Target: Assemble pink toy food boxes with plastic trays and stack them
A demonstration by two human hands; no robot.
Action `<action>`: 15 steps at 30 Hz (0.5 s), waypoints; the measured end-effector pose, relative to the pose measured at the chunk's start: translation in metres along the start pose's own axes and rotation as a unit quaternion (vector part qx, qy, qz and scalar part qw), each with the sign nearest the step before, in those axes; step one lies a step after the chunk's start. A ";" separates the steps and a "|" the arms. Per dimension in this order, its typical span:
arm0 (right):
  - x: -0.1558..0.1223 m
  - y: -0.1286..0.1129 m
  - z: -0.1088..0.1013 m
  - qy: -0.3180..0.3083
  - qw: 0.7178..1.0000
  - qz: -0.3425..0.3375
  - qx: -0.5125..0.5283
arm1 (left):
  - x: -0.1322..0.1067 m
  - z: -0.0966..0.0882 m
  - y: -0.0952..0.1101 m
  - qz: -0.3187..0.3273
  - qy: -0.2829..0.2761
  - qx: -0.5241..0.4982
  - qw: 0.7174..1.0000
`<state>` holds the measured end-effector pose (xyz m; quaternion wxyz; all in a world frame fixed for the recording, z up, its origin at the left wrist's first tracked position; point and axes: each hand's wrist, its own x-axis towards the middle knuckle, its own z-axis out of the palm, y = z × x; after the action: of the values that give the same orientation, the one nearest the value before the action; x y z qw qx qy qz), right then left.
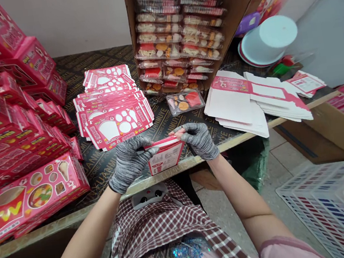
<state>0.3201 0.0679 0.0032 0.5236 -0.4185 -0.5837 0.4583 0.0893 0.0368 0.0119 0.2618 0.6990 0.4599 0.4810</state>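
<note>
Both hands wear grey knit gloves and hold a small pink and white cardboard box [166, 159] upright at the table's front edge. My left hand [130, 160] pinches the box's left end between thumb and fingers. At its right end, my right hand [197, 139] grips the top, with some fingertips bare. Printed text and a barcode-like panel show on the side facing me. Just beyond the box lies a clear plastic pack of small toy-like food pieces [185, 102]. Left of that pack is a fanned pile of flat pink cards with cut-out windows [116, 119].
Finished-looking pink boxes [34, 195] are stacked at the left. A tall brown carton [237, 0] holds stacked clear packs. Flat white and pink box blanks [236, 109] lie at the right, near a light blue tub [279, 37]. A white plastic crate [322, 193] stands on the floor.
</note>
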 end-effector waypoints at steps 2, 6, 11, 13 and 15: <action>0.001 0.000 0.001 0.002 1.000 -0.005 0.000 | 0.002 -0.001 0.002 -0.011 -0.009 -0.033 0.999; 0.003 0.002 0.000 -0.009 1.000 -0.013 -0.007 | -0.001 -0.005 0.001 0.016 -0.034 -0.019 0.999; -0.001 0.006 -0.008 -0.049 0.997 -0.026 -0.047 | -0.012 -0.008 -0.011 0.123 -0.033 0.086 0.988; -0.007 0.005 -0.010 -0.067 0.995 -0.046 -0.056 | -0.011 -0.004 -0.012 0.149 -0.036 0.142 0.978; -0.013 0.003 -0.012 -0.075 0.991 -0.081 -0.077 | -0.007 0.005 -0.008 0.160 -0.061 0.191 0.966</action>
<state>0.3331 0.0567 -0.0024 0.4800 -0.3732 -0.6870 0.3979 0.0902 0.0346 0.0002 0.0702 0.8286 0.4085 0.3764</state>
